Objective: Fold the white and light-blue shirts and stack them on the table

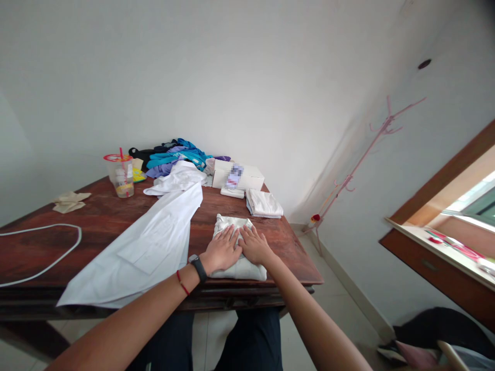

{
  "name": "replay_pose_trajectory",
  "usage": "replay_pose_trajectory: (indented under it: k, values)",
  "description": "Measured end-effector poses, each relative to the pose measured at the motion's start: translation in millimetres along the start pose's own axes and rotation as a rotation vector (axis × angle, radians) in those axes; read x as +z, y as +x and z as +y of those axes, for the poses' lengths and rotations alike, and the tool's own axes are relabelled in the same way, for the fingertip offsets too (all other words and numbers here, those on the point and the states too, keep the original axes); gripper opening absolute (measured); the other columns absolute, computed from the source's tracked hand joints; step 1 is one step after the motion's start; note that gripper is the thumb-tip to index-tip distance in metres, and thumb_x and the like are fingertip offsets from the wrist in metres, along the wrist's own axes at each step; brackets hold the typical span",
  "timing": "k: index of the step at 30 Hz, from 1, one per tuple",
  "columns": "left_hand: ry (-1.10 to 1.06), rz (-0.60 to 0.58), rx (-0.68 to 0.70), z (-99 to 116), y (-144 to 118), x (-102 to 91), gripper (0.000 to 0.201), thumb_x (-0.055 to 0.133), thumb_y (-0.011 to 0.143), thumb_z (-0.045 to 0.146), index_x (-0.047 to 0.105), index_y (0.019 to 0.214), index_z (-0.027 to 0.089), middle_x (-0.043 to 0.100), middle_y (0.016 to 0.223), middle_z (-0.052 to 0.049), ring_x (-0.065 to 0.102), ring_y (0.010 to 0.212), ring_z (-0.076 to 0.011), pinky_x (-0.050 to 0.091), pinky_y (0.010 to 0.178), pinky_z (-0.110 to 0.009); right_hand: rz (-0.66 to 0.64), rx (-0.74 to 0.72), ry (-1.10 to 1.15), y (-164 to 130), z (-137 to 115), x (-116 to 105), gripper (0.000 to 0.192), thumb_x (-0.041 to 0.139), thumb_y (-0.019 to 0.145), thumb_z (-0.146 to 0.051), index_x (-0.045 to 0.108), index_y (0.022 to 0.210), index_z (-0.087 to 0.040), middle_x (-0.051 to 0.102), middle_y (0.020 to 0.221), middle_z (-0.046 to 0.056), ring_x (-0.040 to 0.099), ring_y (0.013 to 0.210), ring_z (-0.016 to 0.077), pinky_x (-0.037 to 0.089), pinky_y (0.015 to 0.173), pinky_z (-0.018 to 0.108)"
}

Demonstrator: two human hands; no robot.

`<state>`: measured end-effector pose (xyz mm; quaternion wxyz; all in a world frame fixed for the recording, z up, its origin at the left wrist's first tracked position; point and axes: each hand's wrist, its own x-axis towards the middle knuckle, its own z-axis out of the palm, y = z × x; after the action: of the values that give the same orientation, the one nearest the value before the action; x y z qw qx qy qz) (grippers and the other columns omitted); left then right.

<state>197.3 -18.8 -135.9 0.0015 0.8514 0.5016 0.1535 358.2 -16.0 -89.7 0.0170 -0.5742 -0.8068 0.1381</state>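
Both palms press flat on a folded pale garment [243, 270] at the front edge of the wooden table. My left hand [222, 251], with a dark watch and a red string on the wrist, lies across its left half, fingers stretched out. Beside it my right hand [255, 245] rests on the right half, fingers also extended. The two hands nearly meet at the thumbs and hide much of the cloth. To the left a white shirt [154, 232] is spread lengthwise, its lower end hanging over the front edge. Another folded white garment [265, 203] lies farther back on the right.
On the dark wooden table [96, 216] stand a plastic cup [122, 178] with a red straw and a white box [247, 178]. A heap of blue and purple clothes [178, 157] lies behind. A white cable [79, 239] loops at left; a pink coat rack [350, 175] leans in view at right.
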Motion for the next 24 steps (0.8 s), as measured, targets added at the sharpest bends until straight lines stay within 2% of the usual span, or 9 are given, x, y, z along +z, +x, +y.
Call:
replay_pose_trajectory:
  k: [2, 4, 7, 10, 15, 18, 20, 22, 24]
  values:
    - [0.0, 0.007, -0.001, -1.1, -3.0, 0.5, 0.064, 0.035, 0.099, 0.034, 0.04, 0.154, 0.002, 0.033, 0.161, -0.023, 0.029, 0.151, -0.033, 0.029, 0.122, -0.051, 0.12, -0.013, -0.038, -5.2, -5.9, 2.0, 0.056, 0.03, 0.103, -0.032, 0.037, 0.158, -0.019, 0.018, 0.17, 0.01, 0.006, 0.157, 0.035, 0.014, 0.12, 0.065]
    - [0.0, 0.028, -0.015, -0.6, -5.8, 0.5, 0.064, 0.035, 0.099, 0.035, 0.039, 0.154, 0.002, 0.033, 0.161, -0.023, 0.029, 0.151, -0.0333, 0.029, 0.122, -0.051, 0.154, -0.023, -0.022, -7.7, -7.6, 7.6, 0.057, 0.03, 0.103, -0.029, 0.035, 0.159, -0.019, 0.018, 0.17, 0.009, 0.007, 0.157, 0.0333, 0.016, 0.121, 0.061]
    - [0.002, 0.031, -0.029, 1.7, -6.5, -0.2, 0.064, 0.036, 0.099, 0.036, 0.039, 0.154, 0.003, 0.032, 0.162, -0.022, 0.028, 0.152, -0.0338, 0.027, 0.122, -0.054, 0.049, -0.006, 0.051, -5.2, -2.7, 16.6, 0.06, 0.026, 0.105, -0.034, 0.02, 0.163, -0.021, 0.011, 0.171, 0.008, 0.007, 0.157, 0.0326, 0.023, 0.12, 0.06]
    - [-0.014, -0.058, -0.059, 1.9, -1.9, -0.3, 0.066, 0.036, 0.099, 0.038, 0.038, 0.155, 0.003, 0.029, 0.163, -0.023, 0.026, 0.152, -0.0343, 0.026, 0.122, -0.053, -0.054, -0.004, 0.067, 1.3, 4.6, 17.7, 0.062, 0.022, 0.107, -0.041, 0.013, 0.165, -0.022, 0.003, 0.171, 0.006, 0.0, 0.157, 0.0332, 0.02, 0.12, 0.062]
    - [-0.066, -0.093, -0.045, -4.0, 3.5, 1.8, 0.065, 0.034, 0.1, 0.039, 0.036, 0.156, 0.005, 0.029, 0.163, -0.023, 0.025, 0.152, -0.0366, 0.026, 0.12, -0.059, -0.147, -0.009, 0.016, 5.3, 3.2, -6.2, 0.063, 0.025, 0.106, -0.047, 0.016, 0.164, -0.025, 0.007, 0.171, 0.008, 0.005, 0.157, 0.0351, 0.015, 0.118, 0.068]
    - [-0.042, -0.068, -0.016, -6.0, -0.9, 3.4, 0.064, 0.033, 0.101, 0.038, 0.037, 0.155, 0.003, 0.029, 0.162, -0.025, 0.025, 0.153, -0.0362, 0.027, 0.12, -0.058, -0.069, -0.058, -0.088, 1.5, -6.6, -24.5, 0.06, 0.042, 0.101, -0.041, 0.038, 0.157, -0.021, 0.023, 0.168, 0.013, 0.013, 0.155, 0.0387, 0.015, 0.119, 0.066]
    - [-0.032, -0.013, 0.012, -5.7, -5.5, 5.1, 0.061, 0.033, 0.101, 0.033, 0.039, 0.152, 0.0, 0.031, 0.161, -0.026, 0.025, 0.153, -0.0349, 0.026, 0.12, -0.056, 0.04, -0.106, -0.069, -0.1, -13.8, -27.6, 0.055, 0.042, 0.101, -0.04, 0.047, 0.153, -0.021, 0.031, 0.166, 0.012, 0.015, 0.155, 0.0366, 0.017, 0.121, 0.061]
    - [-0.034, 0.053, 0.026, -4.4, -9.7, 7.4, 0.059, 0.033, 0.1, 0.029, 0.04, 0.151, -0.001, 0.034, 0.16, -0.026, 0.026, 0.153, -0.0327, 0.027, 0.121, -0.054, 0.114, -0.096, 0.044, 1.0, -18.7, -19.3, 0.056, 0.034, 0.104, -0.044, 0.041, 0.156, -0.024, 0.029, 0.167, 0.008, 0.012, 0.157, 0.0327, 0.017, 0.122, 0.057]
    - [-0.04, 0.097, 0.01, -2.5, -12.9, 9.5, 0.058, 0.033, 0.1, 0.026, 0.041, 0.152, 0.002, 0.037, 0.16, -0.023, 0.028, 0.152, -0.0307, 0.028, 0.121, -0.051, 0.081, -0.043, 0.186, 4.5, -19.6, -2.9, 0.06, 0.024, 0.106, -0.049, 0.028, 0.162, -0.027, 0.018, 0.17, 0.004, 0.004, 0.158, 0.0295, 0.012, 0.124, 0.056]
